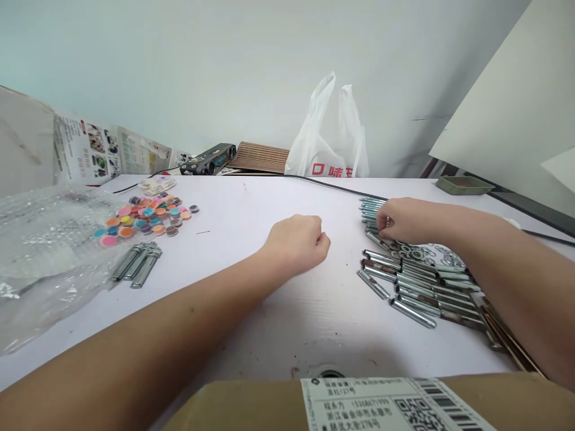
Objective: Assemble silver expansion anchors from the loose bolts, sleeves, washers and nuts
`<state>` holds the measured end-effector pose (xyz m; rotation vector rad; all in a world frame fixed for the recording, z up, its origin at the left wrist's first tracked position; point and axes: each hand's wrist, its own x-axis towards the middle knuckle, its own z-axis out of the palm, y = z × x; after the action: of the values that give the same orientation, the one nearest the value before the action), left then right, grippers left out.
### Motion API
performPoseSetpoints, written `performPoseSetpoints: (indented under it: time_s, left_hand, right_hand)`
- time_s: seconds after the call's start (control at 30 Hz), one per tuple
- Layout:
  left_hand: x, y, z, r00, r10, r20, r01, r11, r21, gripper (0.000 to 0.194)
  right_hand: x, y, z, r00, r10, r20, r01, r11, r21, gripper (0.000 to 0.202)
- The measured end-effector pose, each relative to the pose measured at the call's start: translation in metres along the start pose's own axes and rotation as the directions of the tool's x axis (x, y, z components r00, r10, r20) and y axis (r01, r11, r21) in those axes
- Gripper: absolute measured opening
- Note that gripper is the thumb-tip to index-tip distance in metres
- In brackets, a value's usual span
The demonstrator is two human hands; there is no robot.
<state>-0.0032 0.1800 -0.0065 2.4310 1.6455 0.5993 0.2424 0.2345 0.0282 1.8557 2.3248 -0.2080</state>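
l hand fisted, r hand curled nr rods, grip unclear; white bag w/ contents hidden.

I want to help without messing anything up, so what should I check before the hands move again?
1. Right hand is at the metal parts: ok, beside the thin rods and washers.
2. Left hand is empty: cannot tell, its fingers are curled in.
3. Metal tubes are in one neat row: not ok, they lie in an uneven pile.
4. Three metal bolts are apart from that pile: ok, they lie across the table, beside the clear plastic.
5. Colored discs are sorted by color: not ok, they're mixed.
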Motion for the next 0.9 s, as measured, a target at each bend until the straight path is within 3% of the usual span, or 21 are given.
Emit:
performPoseSetpoints:
  time_s: [0.2,0.4,0.47,0.57,0.63,0.7,0.8,0.9]
  left_hand:
    - [-0.013,-0.012,0.003,0.999,-0.035,-0.006,0.033,0.989,-0.143,0.02]
    - [-0.01,-0.012,0.006,0.999,-0.04,-0.02,0.033,0.963,-0.266,0.021]
    - [-0.01,-0.01,0.004,0.997,-0.061,-0.037,0.044,0.933,-0.358,0.022]
    - [-0.012,-0.006,0.0,0.996,0.0,-0.091,-0.046,0.862,-0.505,0.035]
    - [-0.014,-0.002,-0.002,0.989,0.095,-0.115,-0.144,0.809,-0.57,0.046]
    - [-0.015,0.001,-0.001,0.979,0.16,-0.124,-0.202,0.756,-0.622,0.042]
    - [-0.013,0.002,0.003,0.98,0.146,-0.135,-0.199,0.708,-0.678,0.027]
    - [-0.008,-0.005,0.008,0.991,0.042,-0.129,-0.119,0.724,-0.679,0.026]
  right_hand:
    - [-0.004,-0.008,-0.007,0.995,0.008,0.099,-0.007,1.0,-0.01,0.014]
    - [-0.014,-0.008,-0.025,1.0,-0.012,-0.022,0.012,1.0,-0.002,0.02]
    - [-0.024,-0.017,-0.033,0.988,-0.08,-0.129,0.085,0.996,0.032,0.023]
    - [-0.039,-0.044,-0.038,0.927,-0.262,-0.27,0.302,0.945,0.122,0.018]
    - [-0.047,-0.065,-0.037,0.896,-0.342,-0.282,0.41,0.881,0.235,0.015]
    - [-0.051,-0.081,-0.033,0.888,-0.379,-0.259,0.452,0.818,0.355,0.015]
    - [-0.051,-0.088,-0.031,0.907,-0.37,-0.2,0.421,0.8,0.428,0.02]
    - [-0.044,-0.074,-0.031,0.947,-0.254,-0.196,0.309,0.889,0.339,0.03]
